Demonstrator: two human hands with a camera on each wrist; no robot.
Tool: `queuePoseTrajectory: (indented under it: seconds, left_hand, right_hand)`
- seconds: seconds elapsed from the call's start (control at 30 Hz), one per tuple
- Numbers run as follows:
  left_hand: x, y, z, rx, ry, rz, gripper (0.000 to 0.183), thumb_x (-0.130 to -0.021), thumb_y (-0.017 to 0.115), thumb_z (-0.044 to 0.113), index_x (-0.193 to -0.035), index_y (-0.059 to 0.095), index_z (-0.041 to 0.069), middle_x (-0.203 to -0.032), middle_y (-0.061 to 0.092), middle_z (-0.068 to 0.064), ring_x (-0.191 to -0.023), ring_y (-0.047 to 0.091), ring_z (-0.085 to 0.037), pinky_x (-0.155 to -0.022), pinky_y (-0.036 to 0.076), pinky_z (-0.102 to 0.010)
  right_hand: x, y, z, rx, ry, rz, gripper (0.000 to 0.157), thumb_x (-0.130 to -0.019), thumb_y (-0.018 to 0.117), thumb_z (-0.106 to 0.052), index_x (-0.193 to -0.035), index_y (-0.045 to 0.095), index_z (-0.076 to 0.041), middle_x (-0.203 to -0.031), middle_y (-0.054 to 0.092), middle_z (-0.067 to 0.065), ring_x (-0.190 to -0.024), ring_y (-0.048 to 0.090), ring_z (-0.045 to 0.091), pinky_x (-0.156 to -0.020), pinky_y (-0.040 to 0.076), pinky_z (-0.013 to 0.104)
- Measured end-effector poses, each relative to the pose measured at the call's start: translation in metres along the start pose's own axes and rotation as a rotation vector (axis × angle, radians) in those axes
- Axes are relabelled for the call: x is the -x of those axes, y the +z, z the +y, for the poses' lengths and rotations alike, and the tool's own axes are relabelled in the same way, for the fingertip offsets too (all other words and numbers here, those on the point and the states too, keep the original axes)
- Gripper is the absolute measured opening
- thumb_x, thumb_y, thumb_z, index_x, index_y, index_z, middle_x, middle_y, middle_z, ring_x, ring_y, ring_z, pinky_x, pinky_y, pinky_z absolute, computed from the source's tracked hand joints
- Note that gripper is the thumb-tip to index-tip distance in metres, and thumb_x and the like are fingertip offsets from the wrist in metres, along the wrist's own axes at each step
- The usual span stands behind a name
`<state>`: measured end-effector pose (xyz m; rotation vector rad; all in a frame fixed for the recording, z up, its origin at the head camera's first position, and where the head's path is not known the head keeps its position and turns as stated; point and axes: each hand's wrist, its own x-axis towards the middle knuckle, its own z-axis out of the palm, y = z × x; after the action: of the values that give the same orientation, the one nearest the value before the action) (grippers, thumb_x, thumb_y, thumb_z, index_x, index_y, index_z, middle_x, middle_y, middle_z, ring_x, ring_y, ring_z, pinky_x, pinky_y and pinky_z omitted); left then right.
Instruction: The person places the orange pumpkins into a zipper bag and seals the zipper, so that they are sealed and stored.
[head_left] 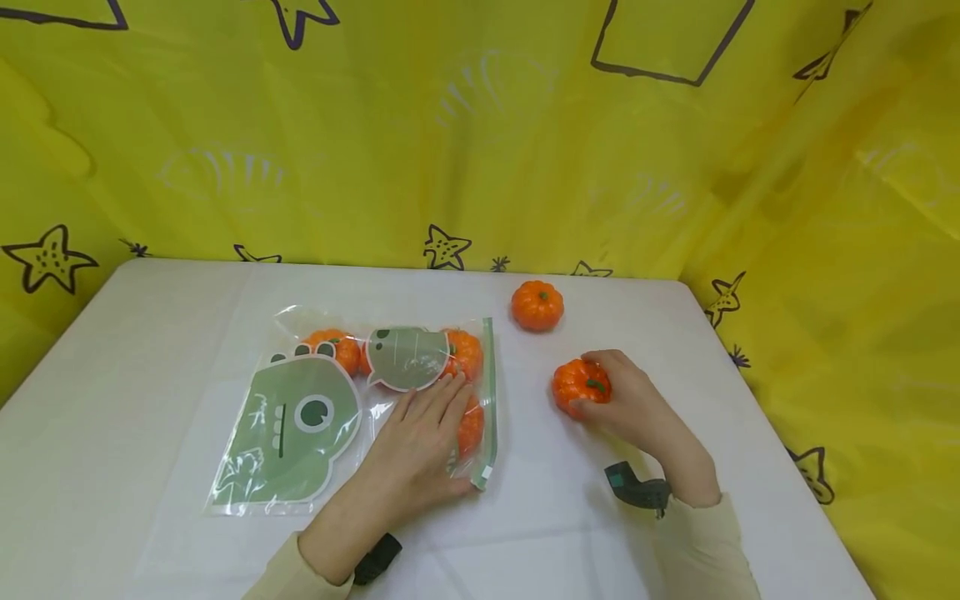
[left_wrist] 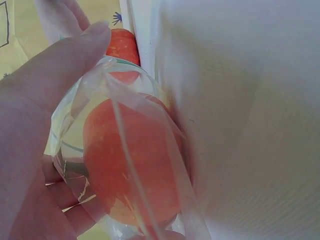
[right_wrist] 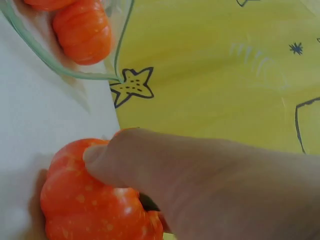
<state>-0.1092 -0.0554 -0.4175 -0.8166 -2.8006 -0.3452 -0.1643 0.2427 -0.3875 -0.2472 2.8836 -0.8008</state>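
On the white table lies a clear zip bag (head_left: 491,392) with a green cartoon print and several small orange toy pumpkins (head_left: 467,354) inside. My left hand (head_left: 420,450) rests across the bag near its green-edged mouth, fingers extended over the film, thumb by the near corner. In the left wrist view the mouth gapes around a pumpkin (left_wrist: 132,160), beside the thumb. To the right of the bag, my right hand (head_left: 630,404) grips another toy pumpkin (head_left: 576,385) between thumb and fingers. Its green stem shows in the head view; most gripping fingers are hidden in the right wrist view.
One more toy pumpkin (head_left: 537,306) sits on the table (head_left: 600,308) behind the right hand, towards the back edge. A yellow curtain (head_left: 360,183) with dark star drawings hangs along the back and sides. Dark wrist devices (head_left: 637,487) sit at both wrists.
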Motion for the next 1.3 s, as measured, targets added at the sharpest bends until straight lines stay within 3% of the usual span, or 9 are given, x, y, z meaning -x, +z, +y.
queuePoseTrajectory:
  seconds: [0.2,0.47,0.77,1.03,1.3]
  left_hand:
    - [0.000,0.001,0.000,0.006,-0.001,-0.002,0.112,-0.061,0.086,0.056,-0.149,0.039,0.005,-0.154,0.044,-0.010,-0.143,0.041,-0.027,-0.114,0.037,-0.051]
    - [-0.001,0.000,0.000,-0.004,-0.004,-0.010,0.113,-0.061,0.086,0.058,-0.150,0.039,0.006,-0.154,0.044,-0.010,-0.143,0.041,-0.027,-0.115,0.036,-0.052]
    - [-0.001,0.000,0.000,-0.002,-0.008,-0.014,0.115,-0.060,0.086,0.059,-0.151,0.038,0.006,-0.155,0.043,-0.010,-0.143,0.041,-0.028,-0.116,0.035,-0.052]
    - [0.000,0.000,0.000,-0.006,0.006,0.003,0.115,-0.061,0.086,0.059,-0.150,0.038,0.005,-0.155,0.043,-0.011,-0.142,0.042,-0.028,-0.115,0.036,-0.052]
    - [0.000,-0.001,0.000,-0.026,0.015,0.017,0.114,-0.062,0.085,0.059,-0.150,0.038,0.004,-0.154,0.044,-0.011,-0.141,0.043,-0.029,-0.114,0.038,-0.052]
  right_hand:
    - [0.000,0.004,-0.002,0.035,-0.056,0.029,0.055,-0.086,0.074,-0.018,-0.134,0.053,-0.002,-0.138,0.051,0.018,-0.121,0.053,0.037,-0.105,0.045,0.056]
    - [0.007,0.001,-0.008,-0.063,-0.180,0.067,0.050,-0.086,0.074,-0.013,-0.132,0.055,-0.005,-0.132,0.058,0.013,-0.114,0.056,0.030,-0.098,0.050,0.053]
    - [0.011,0.007,-0.024,-0.099,-0.234,0.005,0.052,-0.085,0.076,-0.015,-0.133,0.055,-0.011,-0.133,0.058,0.005,-0.115,0.056,0.023,-0.100,0.050,0.051]
    - [0.012,0.023,-0.044,-0.085,-0.393,-0.044,0.054,-0.081,0.078,-0.013,-0.131,0.057,-0.010,-0.133,0.060,0.002,-0.121,0.058,0.021,-0.105,0.049,0.045]
    - [0.014,0.033,-0.056,-0.028,-0.401,-0.067,0.058,-0.082,0.081,-0.024,-0.133,0.058,-0.009,-0.136,0.058,0.004,-0.123,0.059,0.023,-0.105,0.049,0.044]
